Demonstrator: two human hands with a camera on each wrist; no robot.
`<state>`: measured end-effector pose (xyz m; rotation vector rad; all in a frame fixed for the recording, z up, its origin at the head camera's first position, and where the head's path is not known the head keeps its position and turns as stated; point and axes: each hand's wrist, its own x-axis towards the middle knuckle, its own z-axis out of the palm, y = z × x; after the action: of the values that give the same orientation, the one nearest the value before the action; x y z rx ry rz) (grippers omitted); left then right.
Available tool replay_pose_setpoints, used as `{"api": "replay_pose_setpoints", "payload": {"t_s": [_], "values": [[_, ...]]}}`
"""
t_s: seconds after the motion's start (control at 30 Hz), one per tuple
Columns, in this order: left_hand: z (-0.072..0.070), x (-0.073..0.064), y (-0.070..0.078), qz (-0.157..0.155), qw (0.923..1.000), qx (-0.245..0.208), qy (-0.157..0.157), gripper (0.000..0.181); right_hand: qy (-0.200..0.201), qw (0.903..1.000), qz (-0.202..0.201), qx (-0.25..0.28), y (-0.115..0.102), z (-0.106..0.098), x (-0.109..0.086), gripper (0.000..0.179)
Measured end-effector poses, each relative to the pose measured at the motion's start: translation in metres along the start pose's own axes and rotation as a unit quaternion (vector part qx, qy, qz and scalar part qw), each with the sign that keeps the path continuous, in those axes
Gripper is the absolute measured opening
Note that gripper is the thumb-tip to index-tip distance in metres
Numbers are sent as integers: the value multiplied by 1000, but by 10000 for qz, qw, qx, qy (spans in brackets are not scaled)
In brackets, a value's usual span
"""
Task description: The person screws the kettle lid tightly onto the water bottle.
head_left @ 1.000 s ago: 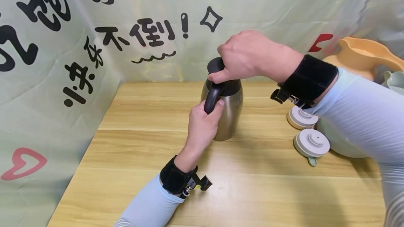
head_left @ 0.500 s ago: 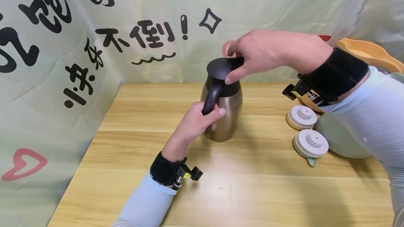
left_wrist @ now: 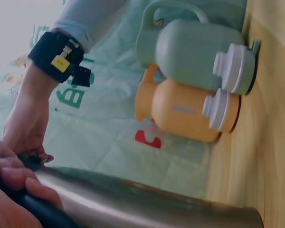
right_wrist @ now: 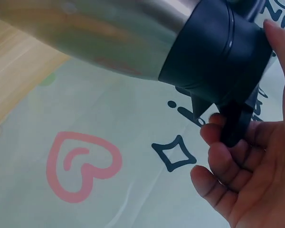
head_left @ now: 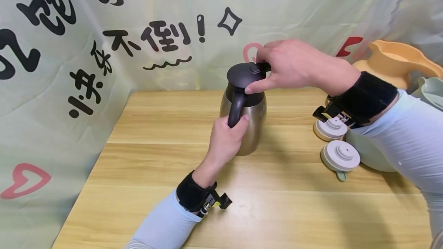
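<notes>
A stainless steel vacuum jug (head_left: pixel 255 126) stands upright on the wooden table in the head view. My left hand (head_left: pixel 224 137) grips its black handle (head_left: pixel 237 107), thumb lying along the handle near the steel body. At the top, my right hand (head_left: pixel 290 64) holds the black lid (head_left: pixel 240 75) from the right, with the thumb at the rim by the handle. In the right wrist view, the fingers curl around a black tab (right_wrist: pixel 236 126) that sticks out from the lid. The left wrist view has the jug's steel side (left_wrist: pixel 147 202) lying across the bottom.
To the right are an orange jug (head_left: pixel 398 58) and a pale green jug (head_left: pixel 368 151), partly behind the right arm. Two white round lids (head_left: pixel 330 129) lie by them. A printed cloth (head_left: pixel 294 7) hangs behind the table.
My right hand has shifted right from over the lid, exposing its top, and holds the tab side. My left hand slid slightly down the handle, then back up. The jug stays in place.
</notes>
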<state>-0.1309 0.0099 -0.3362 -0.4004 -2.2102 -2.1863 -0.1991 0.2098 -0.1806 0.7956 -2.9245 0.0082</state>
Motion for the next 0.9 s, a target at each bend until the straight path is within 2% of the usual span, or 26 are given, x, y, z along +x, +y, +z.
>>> {"api": "replay_pose_setpoints", "payload": {"t_s": [0.1,0.27,0.33,0.43,0.57,0.67,0.77,0.9], "values": [[6,-2,0,36,9995,-103,284,50,206,9997,-121,-94,-2,4,1,74],[12,-5,0,94,9984,-131,542,49,1001,9925,-379,-592,-9,17,1,68],[15,-5,0,139,9981,-106,596,47,1290,9877,-327,-814,-15,21,0,70],[17,-5,0,159,9974,-103,690,45,1451,9846,49,-978,-28,24,-1,74],[20,-5,0,153,9967,-131,792,43,1266,9834,809,-1015,-49,23,-3,78],[21,-5,1,148,9966,-184,787,43,1116,9804,1232,-1060,-61,21,-4,78],[20,-4,1,74,9974,-222,689,44,909,9791,1442,-1105,-68,17,-5,79],[18,-4,1,28,9984,-170,537,46,358,9825,1542,-977,-67,6,-6,83]]}}
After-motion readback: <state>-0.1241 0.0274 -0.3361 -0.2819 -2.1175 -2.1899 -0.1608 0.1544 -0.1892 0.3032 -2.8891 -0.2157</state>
